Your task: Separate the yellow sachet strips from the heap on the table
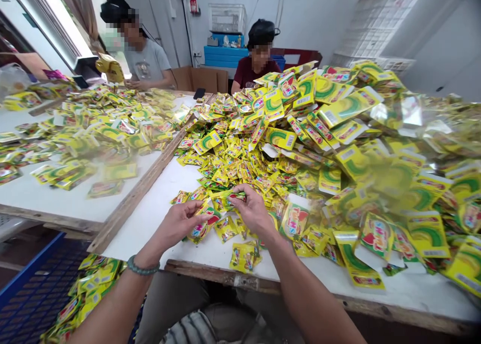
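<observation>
Yellow thin-card carton with red, green and white printing (205, 226) was pinched in the left hand (184, 218), fingers closed on its side, tilted above the white surface (180, 176) near its front edge. The right hand (254, 211) gripped a shiny green-and-yellow packet (227, 196) just beside the carton's upper end; whether the two touched could not be told. A light pinch looked wise, as thin card would probably crease. Holding the packet flat and lined up with the carton seemed best, wrists clear of the small yellow foil packets (242, 256) by the front edge.
</observation>
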### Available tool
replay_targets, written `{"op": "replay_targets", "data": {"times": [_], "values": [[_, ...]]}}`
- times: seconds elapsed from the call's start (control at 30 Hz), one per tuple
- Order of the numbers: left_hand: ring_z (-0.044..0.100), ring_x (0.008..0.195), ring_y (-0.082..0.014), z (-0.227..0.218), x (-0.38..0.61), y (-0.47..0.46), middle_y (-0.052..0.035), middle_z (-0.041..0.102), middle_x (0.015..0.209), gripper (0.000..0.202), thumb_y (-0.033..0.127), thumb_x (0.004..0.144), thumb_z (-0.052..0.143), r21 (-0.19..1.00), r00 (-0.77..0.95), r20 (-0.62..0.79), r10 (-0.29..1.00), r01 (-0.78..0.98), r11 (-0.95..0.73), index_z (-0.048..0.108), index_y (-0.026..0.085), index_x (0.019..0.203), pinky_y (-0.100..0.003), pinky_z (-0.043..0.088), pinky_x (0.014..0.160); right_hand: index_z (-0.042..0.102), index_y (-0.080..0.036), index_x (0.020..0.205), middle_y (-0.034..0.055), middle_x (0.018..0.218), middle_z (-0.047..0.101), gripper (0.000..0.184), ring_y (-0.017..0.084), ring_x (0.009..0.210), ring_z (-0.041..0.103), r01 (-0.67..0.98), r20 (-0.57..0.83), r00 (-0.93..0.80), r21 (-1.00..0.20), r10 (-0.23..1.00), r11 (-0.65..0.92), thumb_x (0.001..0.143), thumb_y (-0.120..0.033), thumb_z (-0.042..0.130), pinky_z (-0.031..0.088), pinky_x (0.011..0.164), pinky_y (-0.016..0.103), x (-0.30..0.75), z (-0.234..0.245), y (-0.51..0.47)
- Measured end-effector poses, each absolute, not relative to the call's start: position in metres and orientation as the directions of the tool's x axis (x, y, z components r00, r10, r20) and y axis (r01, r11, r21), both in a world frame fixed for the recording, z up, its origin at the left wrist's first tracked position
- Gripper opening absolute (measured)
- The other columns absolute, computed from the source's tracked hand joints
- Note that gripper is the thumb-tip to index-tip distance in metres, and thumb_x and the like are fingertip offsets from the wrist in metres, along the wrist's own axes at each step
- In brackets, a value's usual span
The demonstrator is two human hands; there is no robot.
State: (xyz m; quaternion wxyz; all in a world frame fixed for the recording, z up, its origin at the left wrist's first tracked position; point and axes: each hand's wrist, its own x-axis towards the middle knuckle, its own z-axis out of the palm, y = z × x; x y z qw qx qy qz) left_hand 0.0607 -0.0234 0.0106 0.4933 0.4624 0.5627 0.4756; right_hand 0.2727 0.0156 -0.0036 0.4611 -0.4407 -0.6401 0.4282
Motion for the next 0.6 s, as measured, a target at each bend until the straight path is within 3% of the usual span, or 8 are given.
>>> {"op": "replay_targets", "data": {"times": [0.1,0.23,0.33,0.43,0.6], "values": [[0.066,0.067,-0.0224,0.005,0.074,-0.028,-0.006,0.074,0.075,0.041,0.042,0.055,0.088,0.961,0.06,-0.275,0.96,0.024,0.274,0.074,0.017,0.085,-0.029,0.051,0.058,0.058,-0.02,0.086,-0.0015,0.08,0.059,0.009,0.012,0.063,0.045,0.268,0.159,-0.322,-0.93,0.933,0.251,0.083,-0.029,0.059,0.035,0.061,0.024,0.287,0.005,0.018],[0.064,0.061,-0.0182,-0.001,0.086,-0.034,-0.0051,0.074,0.072,0.041,0.044,0.055,0.088,0.962,0.041,-0.273,0.961,0.02,0.272,0.074,0.016,0.082,-0.025,0.048,0.055,0.061,-0.021,0.085,-0.0031,0.074,0.058,0.006,0.012,0.063,0.045,0.369,0.088,-0.46,-0.886,0.884,0.28,0.082,-0.026,0.061,0.034,0.062,0.023,0.29,0.007,0.017],[0.067,0.068,-0.0187,-0.004,0.094,-0.039,-0.0053,0.075,0.077,0.038,0.04,0.057,0.088,0.957,0.115,-0.282,0.952,-0.037,0.288,0.073,0.017,0.083,-0.026,0.052,0.063,0.063,-0.02,0.085,-0.0027,0.075,0.059,0.004,0.013,0.068,0.05,0.363,0.128,-0.472,-0.874,0.872,0.325,0.082,-0.022,0.062,0.037,0.067,0.023,0.283,0.004,0.014],[0.069,0.074,-0.0199,-0.009,0.098,-0.043,-0.0059,0.075,0.083,0.038,0.035,0.056,0.089,0.945,0.139,-0.295,0.945,-0.106,0.311,0.072,0.017,0.085,-0.029,0.055,0.071,0.064,-0.02,0.091,-0.0005,0.086,0.063,0.011,0.014,0.079,0.055,0.34,0.201,-0.447,-0.863,0.872,0.373,0.08,-0.018,0.064,0.039,0.074,0.024,0.277,0.002,0.011],[0.068,0.074,-0.0197,-0.016,0.095,-0.049,-0.0045,0.073,0.079,0.036,0.031,0.056,0.09,0.938,0.156,-0.305,0.94,-0.12,0.324,0.071,0.017,0.084,-0.03,0.055,0.072,0.065,-0.023,0.103,-0.0029,0.08,0.064,0.027,0.014,0.074,0.057,0.417,0.166,-0.498,-0.815,0.851,0.403,0.077,-0.018,0.07,0.039,0.07,0.023,0.273,-0.002,0.007]]}}
